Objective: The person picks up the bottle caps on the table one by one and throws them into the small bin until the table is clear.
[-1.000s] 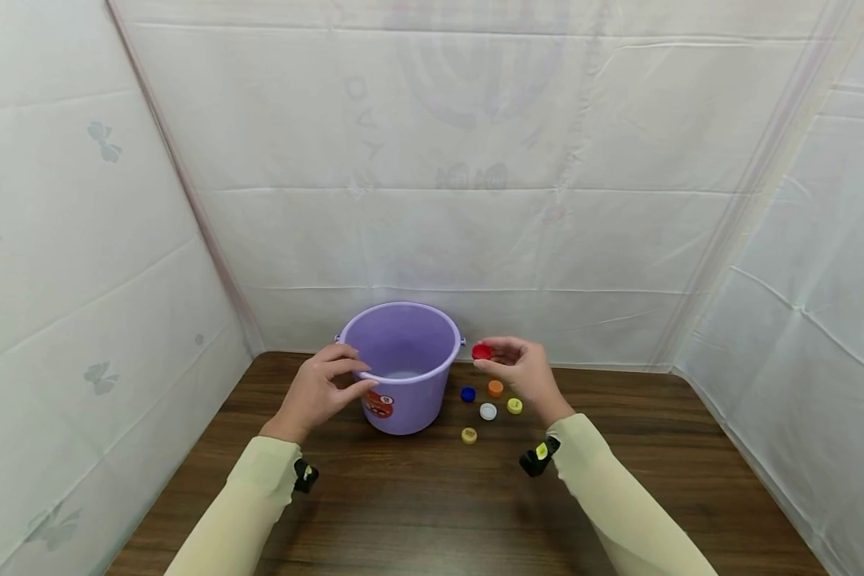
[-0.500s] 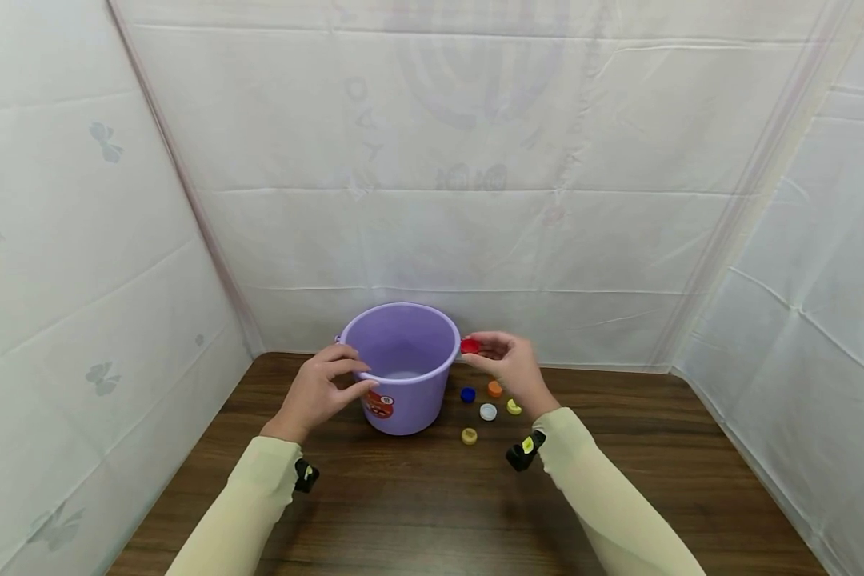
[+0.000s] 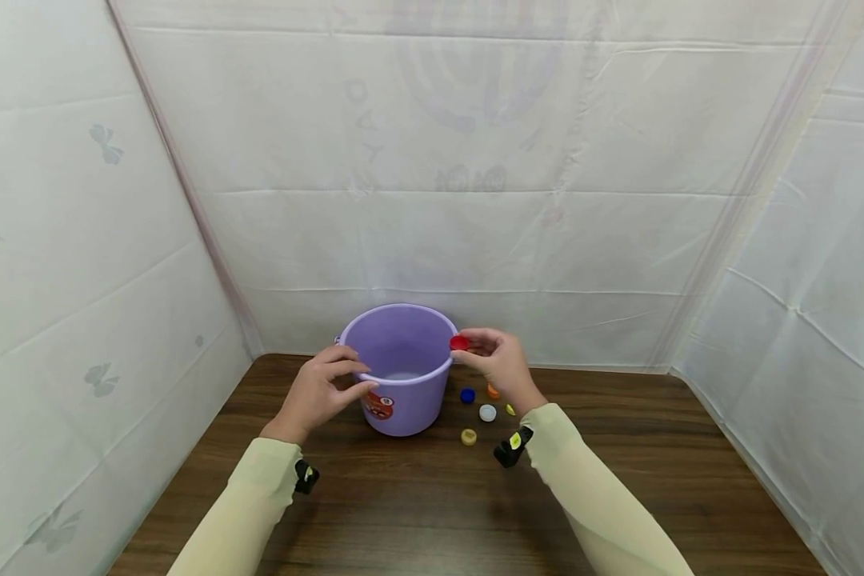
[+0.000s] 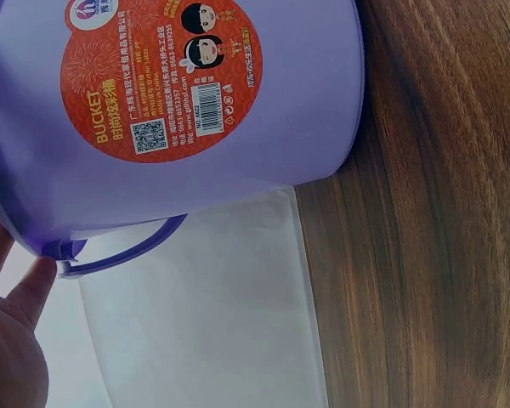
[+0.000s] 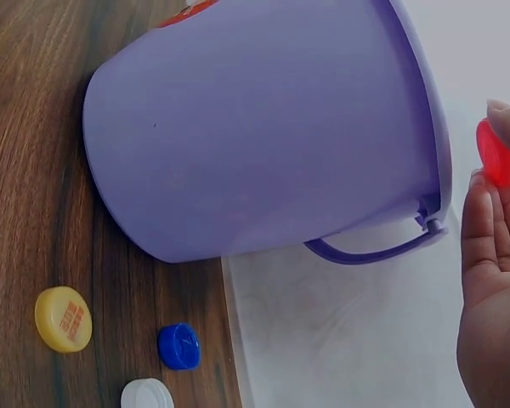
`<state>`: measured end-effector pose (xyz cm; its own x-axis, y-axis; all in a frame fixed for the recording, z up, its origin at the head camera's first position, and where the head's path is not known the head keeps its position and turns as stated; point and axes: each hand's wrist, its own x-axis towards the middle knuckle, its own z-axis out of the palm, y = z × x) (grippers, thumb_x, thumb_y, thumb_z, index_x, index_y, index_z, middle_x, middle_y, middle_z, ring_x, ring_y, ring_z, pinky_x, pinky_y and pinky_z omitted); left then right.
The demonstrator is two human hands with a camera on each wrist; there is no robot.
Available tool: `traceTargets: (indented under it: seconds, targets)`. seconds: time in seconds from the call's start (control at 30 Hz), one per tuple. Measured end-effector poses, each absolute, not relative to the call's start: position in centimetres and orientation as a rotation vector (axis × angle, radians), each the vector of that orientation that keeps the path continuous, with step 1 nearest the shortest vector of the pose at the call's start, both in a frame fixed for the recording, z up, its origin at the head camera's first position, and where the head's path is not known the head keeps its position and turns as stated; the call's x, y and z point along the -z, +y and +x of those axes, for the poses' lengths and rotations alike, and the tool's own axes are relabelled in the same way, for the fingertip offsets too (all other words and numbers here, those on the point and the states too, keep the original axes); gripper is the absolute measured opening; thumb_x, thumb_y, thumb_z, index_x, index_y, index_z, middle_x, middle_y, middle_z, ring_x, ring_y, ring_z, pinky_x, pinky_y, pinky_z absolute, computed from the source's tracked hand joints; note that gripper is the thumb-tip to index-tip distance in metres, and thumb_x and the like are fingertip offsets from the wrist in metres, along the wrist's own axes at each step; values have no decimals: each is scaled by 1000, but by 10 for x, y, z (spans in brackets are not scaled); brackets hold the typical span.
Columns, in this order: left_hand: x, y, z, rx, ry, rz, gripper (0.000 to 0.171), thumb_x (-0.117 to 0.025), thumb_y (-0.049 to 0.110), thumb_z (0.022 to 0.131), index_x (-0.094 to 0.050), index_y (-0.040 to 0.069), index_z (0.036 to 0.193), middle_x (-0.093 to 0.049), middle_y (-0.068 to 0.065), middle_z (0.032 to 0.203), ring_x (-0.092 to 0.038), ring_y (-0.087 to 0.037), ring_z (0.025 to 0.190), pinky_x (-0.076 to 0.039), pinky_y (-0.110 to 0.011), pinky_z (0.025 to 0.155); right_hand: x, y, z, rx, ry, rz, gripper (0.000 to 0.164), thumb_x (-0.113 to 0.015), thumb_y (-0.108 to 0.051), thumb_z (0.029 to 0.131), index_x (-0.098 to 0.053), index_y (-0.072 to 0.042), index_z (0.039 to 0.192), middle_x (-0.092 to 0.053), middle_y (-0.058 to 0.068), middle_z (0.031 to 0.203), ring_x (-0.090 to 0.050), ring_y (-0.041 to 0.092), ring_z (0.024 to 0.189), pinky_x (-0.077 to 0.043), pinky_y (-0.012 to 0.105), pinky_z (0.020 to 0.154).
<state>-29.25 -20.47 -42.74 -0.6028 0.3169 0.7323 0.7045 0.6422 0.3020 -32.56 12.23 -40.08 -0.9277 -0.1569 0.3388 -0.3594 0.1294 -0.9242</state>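
A purple bucket (image 3: 418, 404) with a red label stands upright on the table. My left hand (image 3: 315, 398) grips its near-left rim, the thumb outside and the fingers over the edge; the thumb (image 4: 32, 291) lies close to the handle joint in the left wrist view. At the bucket's right rim, my right hand (image 3: 506, 368) pinches a red bottle cap (image 3: 458, 342) between thumb and fingers. The right wrist view shows this red cap (image 5: 498, 155) raised level with the rim, just outside it. What shows of the bucket's inside is bare purple plastic.
Right of the bucket lie several bottle caps: blue (image 3: 468, 396), orange (image 3: 493, 391), white (image 3: 487, 413), yellow (image 3: 510, 410) partly hidden by the right wrist, and a darker yellow one (image 3: 469, 437) nearer me. White sheeting (image 3: 432, 240) walls the brown wooden table (image 3: 403, 512).
My right hand has moved left with the red cap, from beside the bucket to its right rim. The left hand and the bucket have stayed in place.
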Motion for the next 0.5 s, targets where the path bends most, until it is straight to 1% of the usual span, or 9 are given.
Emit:
traceTargets:
  seconds: [0.17,0.37,0.5]
  targets:
    - [427,-205,-292,779,-2216,-784,22,-94,25,74,-82,17,91,-69,4,103,-64,-13,99,-56,-30,88,398,116,-329,-1885,-2222,515,37,-89,-16,81,-76,-6,114,-76,16,107,-72,19,89,-60,21,77]
    - [426,-204,-292,771,-2219,-786,22,-93,25,75,-82,17,92,-69,4,103,-64,-14,99,-57,-32,88,395,111,-332,-1905,-2227,525,40,-88,-18,83,-74,-4,118,-75,20,113,-71,18,91,-59,19,76]
    - [427,-204,-293,776,-2227,-780,22,-93,25,75,-82,18,92,-69,5,103,-64,-14,99,-57,-31,88,395,108,-335,-1926,-2231,523,42,-87,-16,83,-74,-4,121,-74,20,115,-71,16,93,-59,19,76]
